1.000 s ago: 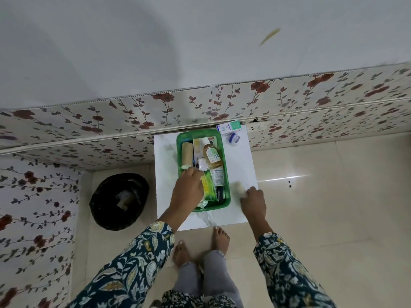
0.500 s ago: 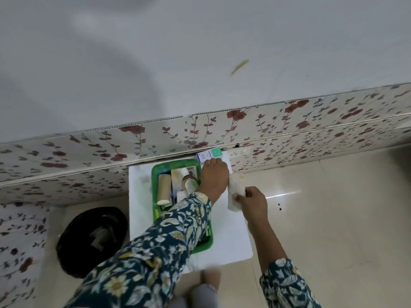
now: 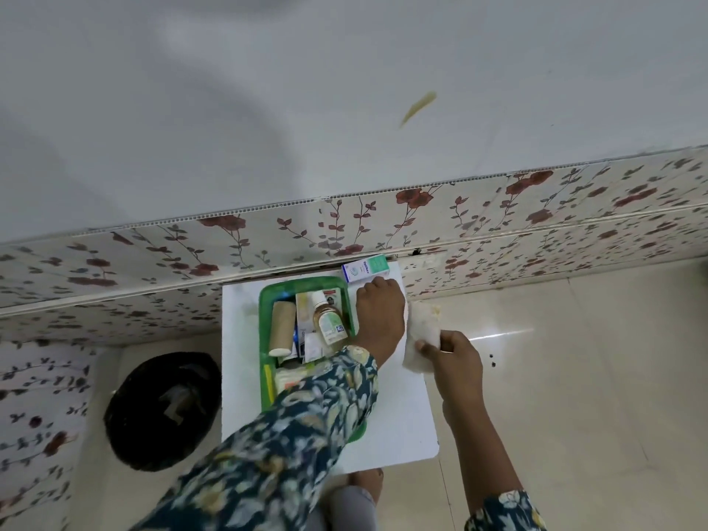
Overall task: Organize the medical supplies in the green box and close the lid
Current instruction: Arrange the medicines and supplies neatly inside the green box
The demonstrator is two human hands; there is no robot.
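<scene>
Floral wall panels [image 3: 498, 208] are running behind a small white table [image 3: 398, 408] that's sitting on pale floor tile, black bin [image 3: 161, 412] off to its left. On the table I'm seeing the green box [image 3: 266, 339] sitting open, bottle [image 3: 330, 323] and bandage roll [image 3: 281, 327] lying inside. My left hand [image 3: 381, 320] is curling down just beside the box's far right corner; can't tell what it's gripping. My right hand [image 3: 454, 362] is pinching a white wad [image 3: 421, 335].
</scene>
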